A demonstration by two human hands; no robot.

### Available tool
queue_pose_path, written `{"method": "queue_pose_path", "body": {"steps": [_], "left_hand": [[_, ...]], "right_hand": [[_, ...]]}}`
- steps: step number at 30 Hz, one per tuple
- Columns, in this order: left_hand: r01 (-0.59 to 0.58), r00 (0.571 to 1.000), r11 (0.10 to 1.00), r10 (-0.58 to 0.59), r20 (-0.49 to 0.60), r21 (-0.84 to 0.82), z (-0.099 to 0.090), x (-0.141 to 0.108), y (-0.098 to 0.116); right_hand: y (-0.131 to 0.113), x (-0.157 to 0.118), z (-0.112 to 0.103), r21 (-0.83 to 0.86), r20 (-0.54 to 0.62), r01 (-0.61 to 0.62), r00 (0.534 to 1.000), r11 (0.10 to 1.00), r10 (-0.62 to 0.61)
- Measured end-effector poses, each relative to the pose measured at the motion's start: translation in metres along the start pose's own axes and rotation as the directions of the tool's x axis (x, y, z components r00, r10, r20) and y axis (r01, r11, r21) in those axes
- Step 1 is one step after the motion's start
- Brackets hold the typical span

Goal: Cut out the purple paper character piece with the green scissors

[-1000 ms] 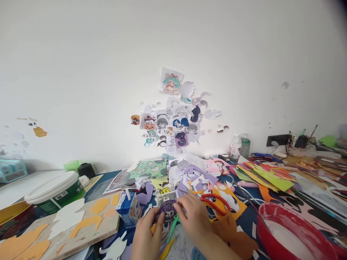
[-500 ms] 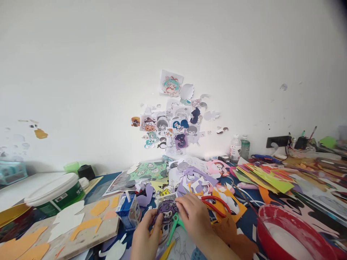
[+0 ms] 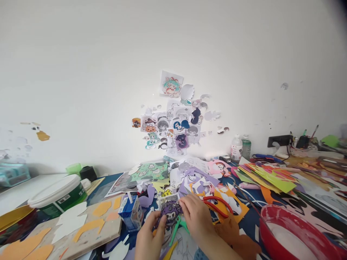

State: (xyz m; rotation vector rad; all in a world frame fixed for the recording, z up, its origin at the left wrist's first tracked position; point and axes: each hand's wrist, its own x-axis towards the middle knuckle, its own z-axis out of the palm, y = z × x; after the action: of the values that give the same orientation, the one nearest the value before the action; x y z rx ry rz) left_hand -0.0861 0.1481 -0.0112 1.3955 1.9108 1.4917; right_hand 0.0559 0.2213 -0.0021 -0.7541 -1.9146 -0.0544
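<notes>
A small purple-and-black cartoon figure cutout [image 3: 171, 212] is held up between my two hands, over the cluttered middle of the table. My left hand [image 3: 151, 231] pinches its lower left edge between thumb and fingers. At the figure's upper right edge, the fingertips of my right hand [image 3: 195, 216] are closed on it. Just below lies a green forked plastic piece [image 3: 175, 230], partly covered by my right hand. A yellow strip [image 3: 170, 250] and a sheet with line drawings [image 3: 184, 246] lie under my wrists.
A blue drink carton [image 3: 131, 213] with a straw stands left of my left hand. Further left are a board [image 3: 108, 231] with orange paper pieces and a white-lidded tub [image 3: 58, 193]. Right are red looped handles [image 3: 219, 206], a red bowl [image 3: 311, 231] and stacked coloured paper [image 3: 267, 175].
The view has turned slightly, so everything sits a little further right. Both hands keep their hold on the purple figure, which now shows a bit more of its face.
</notes>
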Motion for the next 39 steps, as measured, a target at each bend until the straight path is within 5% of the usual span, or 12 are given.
{"method": "queue_pose_path", "body": {"steps": [5,11,16,21,29,39], "left_hand": [[0.116,0.993,0.961,-0.117,0.010,-0.251,-0.001,0.002,0.008],[0.174,0.985,0.931,-0.168,0.044,-0.321,0.004,0.006,0.001],[0.046,0.998,0.997,-0.048,-0.031,-0.060,0.006,0.001,-0.002],[-0.076,0.997,0.973,0.068,0.042,0.220,-0.001,-0.005,0.011],[-0.137,0.990,0.920,0.142,0.014,0.366,-0.004,-0.008,0.011],[-0.260,0.965,0.880,0.249,0.080,0.398,0.000,-0.011,0.005]], "right_hand": [[0.000,0.000,-0.001,0.042,0.043,-0.055,0.998,0.998,0.053],[0.004,-0.002,0.001,0.139,0.186,-0.201,0.967,0.970,0.174],[0.007,-0.005,0.005,0.219,0.253,-0.335,0.926,0.916,0.279],[0.000,0.001,0.000,0.383,0.352,-0.496,0.858,0.779,0.374],[-0.001,0.001,-0.004,0.466,0.395,-0.540,0.836,0.701,0.381],[0.010,-0.010,0.004,0.450,0.410,-0.538,0.834,0.713,0.370]]}}
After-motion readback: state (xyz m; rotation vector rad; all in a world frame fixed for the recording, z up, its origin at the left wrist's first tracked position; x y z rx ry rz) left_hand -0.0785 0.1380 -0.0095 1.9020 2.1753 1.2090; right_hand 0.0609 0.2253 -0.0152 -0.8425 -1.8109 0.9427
